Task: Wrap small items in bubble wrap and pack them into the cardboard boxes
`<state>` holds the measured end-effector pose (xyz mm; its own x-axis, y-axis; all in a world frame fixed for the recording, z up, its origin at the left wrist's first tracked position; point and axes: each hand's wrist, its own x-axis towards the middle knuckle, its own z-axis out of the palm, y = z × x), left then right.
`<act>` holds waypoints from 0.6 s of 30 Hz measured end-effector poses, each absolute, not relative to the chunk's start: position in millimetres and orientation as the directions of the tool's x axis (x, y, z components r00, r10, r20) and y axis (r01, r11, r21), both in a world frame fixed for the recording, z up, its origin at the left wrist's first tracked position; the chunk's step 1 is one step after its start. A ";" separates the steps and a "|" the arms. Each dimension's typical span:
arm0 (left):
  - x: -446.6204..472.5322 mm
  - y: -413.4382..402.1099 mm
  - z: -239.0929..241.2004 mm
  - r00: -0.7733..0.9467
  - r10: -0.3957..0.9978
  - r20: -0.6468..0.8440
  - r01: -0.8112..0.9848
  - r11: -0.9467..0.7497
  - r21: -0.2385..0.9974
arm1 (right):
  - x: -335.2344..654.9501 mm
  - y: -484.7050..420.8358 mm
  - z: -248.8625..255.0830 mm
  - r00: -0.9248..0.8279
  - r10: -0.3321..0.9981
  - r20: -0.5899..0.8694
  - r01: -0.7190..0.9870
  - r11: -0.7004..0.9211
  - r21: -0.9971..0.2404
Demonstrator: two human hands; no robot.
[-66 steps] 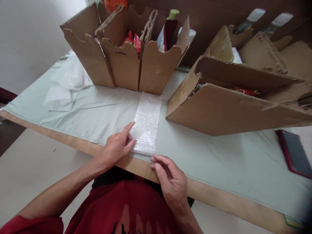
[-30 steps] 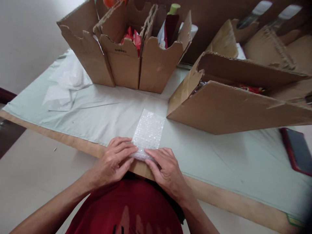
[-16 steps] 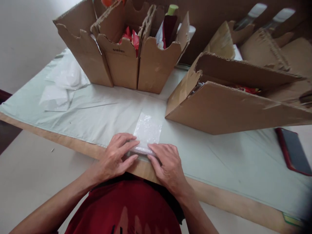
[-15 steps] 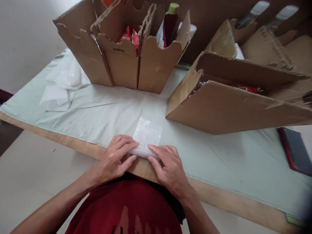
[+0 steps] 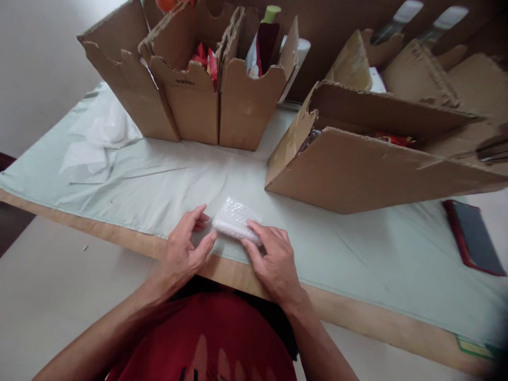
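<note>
A sheet of clear bubble wrap (image 5: 234, 218), its near part rolled into a thick fold, lies on the pale green cloth close to the table's front edge. My right hand (image 5: 272, 254) grips the right end of the roll between thumb and fingers. To the left of the roll is my left hand (image 5: 189, 241), open, its thumb and fingers apart and its thumb tip close to the roll's left end. Whether anything is wrapped inside the roll I cannot make out.
Cardboard holders (image 5: 238, 114) with packets and a tube stand at the back. A larger cardboard box (image 5: 357, 174) is to the right, with a phone (image 5: 474, 235) beyond it. More plastic wrap (image 5: 107, 127) lies at the left.
The bubble wrap has been rolled farther away from me, and less flat sheet shows. My left hand has let go and opened to the left; my right hand stays on the roll.
</note>
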<state>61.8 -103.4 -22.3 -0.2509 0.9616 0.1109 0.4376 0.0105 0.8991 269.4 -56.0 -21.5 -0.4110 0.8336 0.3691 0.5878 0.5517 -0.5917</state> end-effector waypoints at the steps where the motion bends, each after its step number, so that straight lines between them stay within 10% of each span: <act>1: 66.1 -109.7 -20.5 -0.291 0.957 0.008 0.265 0.072 0.962 | 268.7 -56.4 -20.6 -0.343 0.882 0.325 0.572 0.470 -0.672; 7: 94.0 -112.4 -8.3 -0.105 0.936 -0.337 -0.377 0.276 0.884 | 267.6 -73.8 -12.6 -0.335 0.941 0.040 0.344 0.162 -0.925; 18: 114.5 -117.6 -16.8 0.193 0.979 0.067 0.399 -0.141 0.906 | 313.6 -67.0 23.5 -0.440 0.894 -0.083 0.317 0.068 -0.946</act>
<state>114.5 -117.6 -16.8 0.1934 0.9789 0.0668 0.3993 -0.1407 0.9060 313.6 -67.0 23.5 -0.4400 0.8941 -0.0833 0.3167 0.0677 -0.9461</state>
